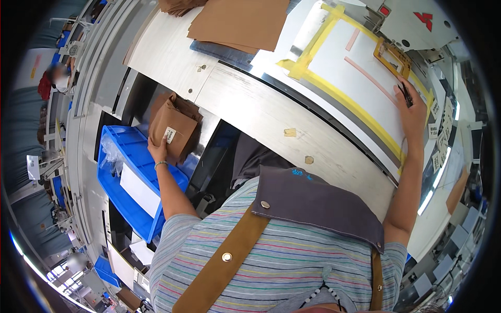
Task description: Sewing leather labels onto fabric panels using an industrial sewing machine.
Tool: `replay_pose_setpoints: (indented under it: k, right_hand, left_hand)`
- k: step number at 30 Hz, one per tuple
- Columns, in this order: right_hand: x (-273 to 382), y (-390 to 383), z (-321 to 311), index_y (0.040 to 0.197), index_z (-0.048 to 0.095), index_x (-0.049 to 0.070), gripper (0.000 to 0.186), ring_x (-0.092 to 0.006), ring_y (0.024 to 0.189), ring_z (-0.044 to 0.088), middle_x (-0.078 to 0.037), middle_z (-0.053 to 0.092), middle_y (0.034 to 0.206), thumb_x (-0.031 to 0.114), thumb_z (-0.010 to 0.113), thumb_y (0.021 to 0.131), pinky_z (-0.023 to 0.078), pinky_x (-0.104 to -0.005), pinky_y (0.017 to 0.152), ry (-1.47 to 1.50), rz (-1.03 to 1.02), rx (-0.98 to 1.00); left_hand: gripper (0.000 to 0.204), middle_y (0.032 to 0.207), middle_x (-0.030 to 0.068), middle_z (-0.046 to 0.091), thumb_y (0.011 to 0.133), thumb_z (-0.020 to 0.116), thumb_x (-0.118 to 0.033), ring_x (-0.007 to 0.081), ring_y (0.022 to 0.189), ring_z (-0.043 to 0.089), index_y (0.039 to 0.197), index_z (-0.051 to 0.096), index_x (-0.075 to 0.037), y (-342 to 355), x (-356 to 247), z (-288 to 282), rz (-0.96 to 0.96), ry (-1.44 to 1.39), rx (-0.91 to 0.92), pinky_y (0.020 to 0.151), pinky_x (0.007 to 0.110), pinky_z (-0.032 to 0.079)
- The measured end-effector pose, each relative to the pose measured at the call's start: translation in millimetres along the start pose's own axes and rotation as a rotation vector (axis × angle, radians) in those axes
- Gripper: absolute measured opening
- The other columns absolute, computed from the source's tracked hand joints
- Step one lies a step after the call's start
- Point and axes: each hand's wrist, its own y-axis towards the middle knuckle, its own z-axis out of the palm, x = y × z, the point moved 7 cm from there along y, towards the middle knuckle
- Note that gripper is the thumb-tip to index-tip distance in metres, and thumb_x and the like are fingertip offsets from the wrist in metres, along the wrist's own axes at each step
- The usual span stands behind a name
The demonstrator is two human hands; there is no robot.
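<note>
Holding brown pieces [180, 122] in left fingers [151, 144] by the near edge of the desk [250, 104], I'm clutching a black tool [405, 95] in right fingers [407, 84], yellow frame [386, 62] slanting just ahead.

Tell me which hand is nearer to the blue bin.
Left. The left hand is close beside the blue bin, holding brown pieces; the right hand is far across to the right, by the white sheet, with a black tool.

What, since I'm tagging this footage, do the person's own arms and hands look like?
The left hand and right hand are ungloved. A thin bracelet, too small to describe closely, circles the left wrist. Short grey sleeves with thin coloured stripes leave the forearms bare.
</note>
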Motion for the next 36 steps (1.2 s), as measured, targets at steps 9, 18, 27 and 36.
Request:
replay_pose_setpoints:
  k: [9,18,27,36]
  right_hand:
    - [0,-3,-1,0.128,0.073,0.007,0.035,-0.0171,0.085,0.067,-0.013,0.075,0.100,0.023,0.076,0.097,0.052,-0.0291,0.083,0.020,-0.007,0.000]
    - [13,-3,-1,0.128,0.072,0.006,0.035,-0.0244,0.097,0.074,-0.016,0.076,0.116,0.020,0.075,0.096,0.055,-0.0315,0.089,0.007,-0.078,0.002]
    - [11,-5,-4,0.129,0.072,0.007,0.036,-0.0233,0.093,0.074,-0.014,0.076,0.115,0.020,0.076,0.096,0.057,-0.0320,0.083,0.037,-0.101,-0.011]
    - [47,-9,-9,0.126,0.072,0.006,0.035,-0.0262,0.093,0.074,-0.013,0.075,0.110,0.024,0.076,0.096,0.058,-0.0343,0.080,-0.040,-0.148,-0.003]
  left_hand:
    - [0.063,0.164,0.0327,0.024,0.097,0.077,-0.031,0.0478,0.148,0.033,0.148,0.055,0.000,7,-262,-46,0.450,-0.032,-0.650,0.117,0.058,0.035]
    - [0.035,0.122,0.0109,0.071,0.090,0.070,-0.001,0.0321,0.112,0.067,0.125,0.071,-0.001,-93,-553,25,1.429,0.022,0.229,0.098,0.040,0.055]
    - [0.005,0.087,0.0054,0.071,0.094,0.070,-0.002,0.0216,0.078,0.067,0.094,0.073,0.002,-73,-577,52,1.125,-0.279,0.140,0.070,0.034,0.053]
    - [0.009,0.091,0.0057,0.075,0.096,0.075,-0.007,0.0152,0.075,0.065,0.099,0.078,0.001,-79,-644,36,0.988,-0.863,0.018,0.071,0.029,0.052]
